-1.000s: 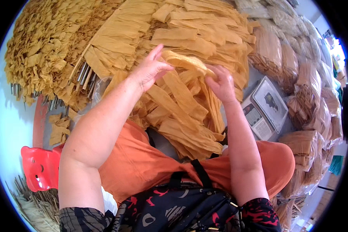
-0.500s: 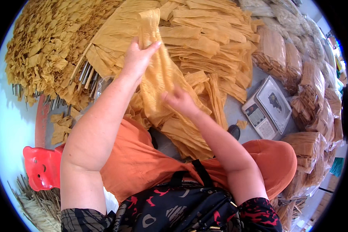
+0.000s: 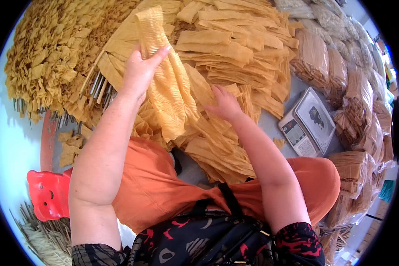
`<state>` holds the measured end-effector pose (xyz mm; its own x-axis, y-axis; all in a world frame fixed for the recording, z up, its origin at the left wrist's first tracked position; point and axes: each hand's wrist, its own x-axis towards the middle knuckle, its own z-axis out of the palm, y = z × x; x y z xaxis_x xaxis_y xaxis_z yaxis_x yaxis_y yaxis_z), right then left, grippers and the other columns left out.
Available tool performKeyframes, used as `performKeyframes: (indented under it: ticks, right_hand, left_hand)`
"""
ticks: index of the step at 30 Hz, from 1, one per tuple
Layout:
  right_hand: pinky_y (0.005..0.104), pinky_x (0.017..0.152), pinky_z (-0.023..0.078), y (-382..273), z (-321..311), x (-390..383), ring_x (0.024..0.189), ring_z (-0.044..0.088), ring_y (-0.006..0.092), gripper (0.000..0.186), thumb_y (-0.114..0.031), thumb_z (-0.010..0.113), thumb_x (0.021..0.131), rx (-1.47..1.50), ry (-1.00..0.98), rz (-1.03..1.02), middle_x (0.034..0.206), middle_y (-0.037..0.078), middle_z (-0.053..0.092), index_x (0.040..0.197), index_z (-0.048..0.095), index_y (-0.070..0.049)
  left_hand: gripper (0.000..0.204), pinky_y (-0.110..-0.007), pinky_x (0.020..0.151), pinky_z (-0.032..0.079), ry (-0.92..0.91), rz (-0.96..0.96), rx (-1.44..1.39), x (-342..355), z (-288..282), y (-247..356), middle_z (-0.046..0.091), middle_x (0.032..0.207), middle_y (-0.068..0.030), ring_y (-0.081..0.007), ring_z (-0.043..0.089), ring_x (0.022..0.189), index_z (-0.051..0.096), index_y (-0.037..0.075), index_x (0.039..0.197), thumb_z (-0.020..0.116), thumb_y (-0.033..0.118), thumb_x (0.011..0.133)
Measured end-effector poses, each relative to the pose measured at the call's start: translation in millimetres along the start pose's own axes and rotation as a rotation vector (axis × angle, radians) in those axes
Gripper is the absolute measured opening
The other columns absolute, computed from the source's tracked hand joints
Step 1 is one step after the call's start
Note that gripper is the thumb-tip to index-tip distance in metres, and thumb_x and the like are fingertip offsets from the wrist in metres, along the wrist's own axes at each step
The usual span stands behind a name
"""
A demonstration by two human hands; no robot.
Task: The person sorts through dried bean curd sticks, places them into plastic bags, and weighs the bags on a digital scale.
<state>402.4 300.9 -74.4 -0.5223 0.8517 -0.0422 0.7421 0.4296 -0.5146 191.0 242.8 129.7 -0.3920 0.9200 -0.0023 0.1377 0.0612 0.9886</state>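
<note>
My left hand (image 3: 142,71) is raised over the pile, its fingers and thumb closed around a long, wrinkled yellow sheet that looks like dried tofu skin (image 3: 166,97). The sheet's top end stands up above the thumb, and its folded lower part hangs toward my knees. To the right, my right hand (image 3: 224,104) is low over loose tofu skin sheets (image 3: 221,153), thumb and forefinger apart. A strip lies beside its fingertips; whether they touch it I cannot tell. Flat sheets are stacked in a large heap (image 3: 248,53) beyond.
At the left, crumpled yellow sheets (image 3: 62,57) hang over rods (image 3: 102,88). A scale (image 3: 308,124) sits on the floor to the right, near clear bags of brown strips (image 3: 312,55). A red plastic seat back (image 3: 48,195) is by my left elbow.
My left hand has moved left with the sheet, whose lower end now hangs free. My right hand has moved away from that sheet, up and to the right.
</note>
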Motion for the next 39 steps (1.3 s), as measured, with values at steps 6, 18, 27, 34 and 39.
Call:
performKeyframes:
  ticks: [6, 18, 27, 34, 39]
  right_hand:
    - [0.0434, 0.101, 0.043, -16, 16, -11, 0.119, 0.055, 0.0339, 0.066, -0.035, 0.072, 0.082, 0.077, -0.04, 0.295, 0.129, 0.019, 0.058, 0.137, 0.048, -0.005]
    - [0.0263, 0.088, 0.049, 0, -58, -5, 0.097, 0.061, 0.0104, 0.043, -0.002, 0.075, 0.081, 1.265, 0.084, 0.024, 0.108, 0.002, 0.068, 0.122, 0.061, -0.004]
    - [0.027, 0.094, 0.046, -35, -143, -37, 0.107, 0.059, 0.0108, 0.047, 0.0, 0.075, 0.08, 1.22, 0.072, -0.139, 0.117, 0.002, 0.066, 0.124, 0.061, -0.002]
    - [0.0254, 0.095, 0.047, -50, -162, -45, 0.108, 0.059, 0.0088, 0.049, 0.0, 0.075, 0.082, 1.277, 0.034, -0.211, 0.118, 0.002, 0.066, 0.129, 0.061, -0.003]
    - [0.0242, 0.09, 0.049, -52, -146, -42, 0.102, 0.06, 0.0079, 0.048, -0.013, 0.073, 0.088, 1.28, 0.073, -0.182, 0.114, 0.002, 0.067, 0.133, 0.058, -0.006]
  left_hand:
    - [0.052, -0.032, 0.094, 0.048, 0.046, -0.018, -0.077, 7, -16, 2, 0.063, 0.116, -0.0095, -0.0174, 0.061, 0.106, 0.052, 0.002, 0.127, 0.076, 0.025, 0.087]
    - [0.052, -0.032, 0.091, 0.052, -0.194, -0.211, -0.135, 8, -15, -2, 0.063, 0.118, -0.0101, -0.017, 0.062, 0.107, 0.053, 0.001, 0.127, 0.077, 0.023, 0.086]
    - [0.051, -0.033, 0.102, 0.044, -0.395, 0.056, -0.26, -2, 5, 25, 0.059, 0.127, -0.0033, -0.0157, 0.056, 0.117, 0.051, 0.007, 0.133, 0.073, 0.019, 0.089]
    - [0.053, -0.033, 0.102, 0.042, -0.384, 0.277, -0.369, -10, 10, 43, 0.059, 0.126, -0.0017, -0.0137, 0.054, 0.118, 0.05, 0.008, 0.134, 0.075, 0.021, 0.088]
    - [0.054, -0.034, 0.104, 0.041, -0.293, 0.367, -0.272, -10, 18, 47, 0.059, 0.124, -0.0017, -0.0157, 0.054, 0.117, 0.052, 0.009, 0.132, 0.076, 0.026, 0.086]
